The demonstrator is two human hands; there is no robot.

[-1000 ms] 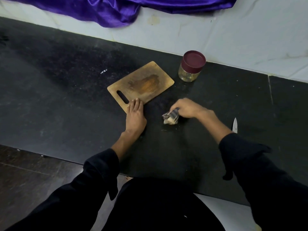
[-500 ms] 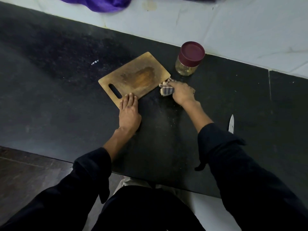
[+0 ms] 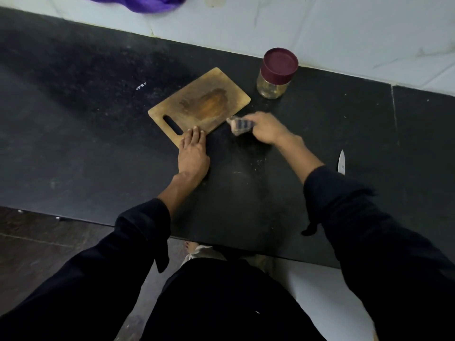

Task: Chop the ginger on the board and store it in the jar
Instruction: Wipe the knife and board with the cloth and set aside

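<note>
Right hand (image 3: pixel 267 127): clenching a striped cloth (image 3: pixel 241 126) just right of the board (image 3: pixel 199 107), whose long axis is running up-right from the left hand (image 3: pixel 194 153), fingers lying flat on its near corner. Jar (image 3: pixel 275 73): lidded, beyond the right fingers. Ginger: none showing.

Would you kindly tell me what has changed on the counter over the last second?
The right hand, still gripping the striped cloth, swept it from the open counter up to the near right edge of the cutting board, and it now sits slightly back from that edge. The left hand stayed pressed on the board's near corner. The jar stayed closed; the knife was untouched.
</note>
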